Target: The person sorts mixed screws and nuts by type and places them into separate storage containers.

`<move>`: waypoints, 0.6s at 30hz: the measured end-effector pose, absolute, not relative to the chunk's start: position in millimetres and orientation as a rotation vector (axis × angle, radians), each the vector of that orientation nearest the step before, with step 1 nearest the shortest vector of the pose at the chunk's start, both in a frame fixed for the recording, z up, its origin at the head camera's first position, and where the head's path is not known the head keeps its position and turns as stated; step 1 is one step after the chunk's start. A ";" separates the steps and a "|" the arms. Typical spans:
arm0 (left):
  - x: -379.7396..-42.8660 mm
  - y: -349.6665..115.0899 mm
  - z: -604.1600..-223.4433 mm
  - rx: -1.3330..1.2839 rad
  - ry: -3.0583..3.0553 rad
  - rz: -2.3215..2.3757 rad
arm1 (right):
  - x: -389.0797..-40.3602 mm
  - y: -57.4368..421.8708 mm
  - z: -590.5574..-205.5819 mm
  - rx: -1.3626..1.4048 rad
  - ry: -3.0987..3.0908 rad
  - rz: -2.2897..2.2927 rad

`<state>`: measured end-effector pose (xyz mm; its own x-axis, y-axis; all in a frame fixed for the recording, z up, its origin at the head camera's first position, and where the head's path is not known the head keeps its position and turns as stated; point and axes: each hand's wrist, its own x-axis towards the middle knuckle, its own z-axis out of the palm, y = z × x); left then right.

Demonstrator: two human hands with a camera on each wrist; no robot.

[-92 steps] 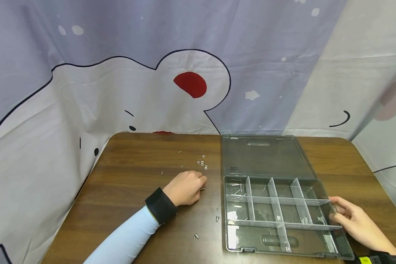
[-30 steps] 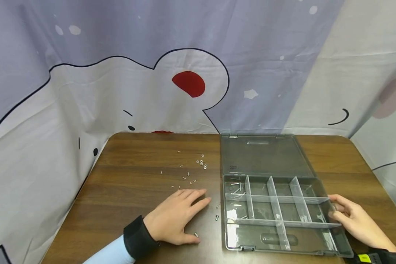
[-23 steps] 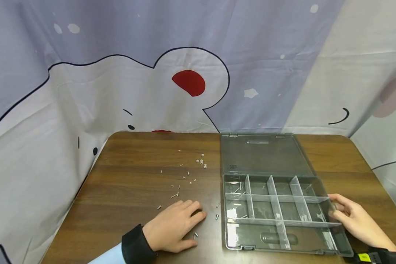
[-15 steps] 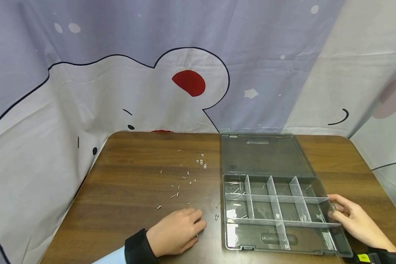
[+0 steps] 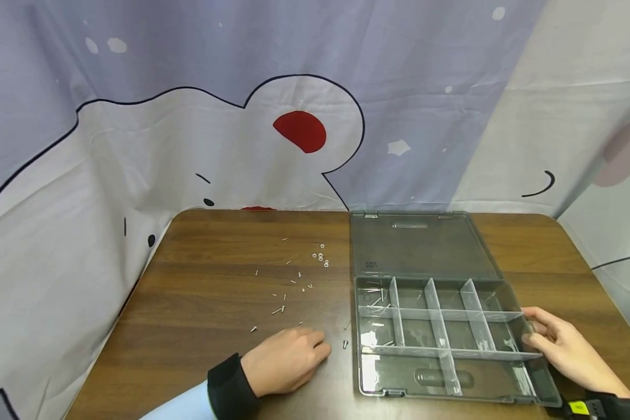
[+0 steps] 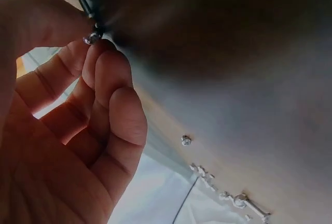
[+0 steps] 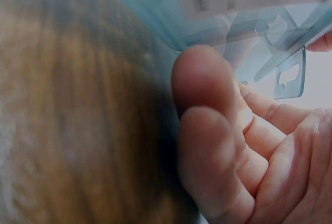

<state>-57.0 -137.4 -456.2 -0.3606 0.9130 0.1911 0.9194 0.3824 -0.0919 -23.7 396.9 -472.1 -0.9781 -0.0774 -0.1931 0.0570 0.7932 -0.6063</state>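
My left hand is low over the table, left of the organizer box, its thumb and fingertips pinching small metal screws in the left wrist view. From the head view the hand covers them. A short screw lies just right of its fingertips. My right hand grips the right side wall of the grey see-through organizer box, thumb on top and curled fingers below in the right wrist view. Several screws lie in the box's back-left compartment.
Several small screws are scattered on the wooden table beyond my left hand, with several washers farther back. The box's open lid lies flat behind it, close to the curtain.
My left hand came back from near the washers, spread its fingers over the table, then closed on the screws at the front. More small screws now lie scattered mid-table. My right hand stayed put.
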 end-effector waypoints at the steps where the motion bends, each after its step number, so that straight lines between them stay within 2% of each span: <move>1: -57.9 -136.1 -455.3 -1.633 -2.423 -0.039 | -23.9 397.0 -471.9 -0.019 2.775 -0.947; 18: -54.7 -91.9 -407.0 -1.657 -2.228 -0.042 | -23.4 395.8 -470.7 -0.006 2.772 -0.956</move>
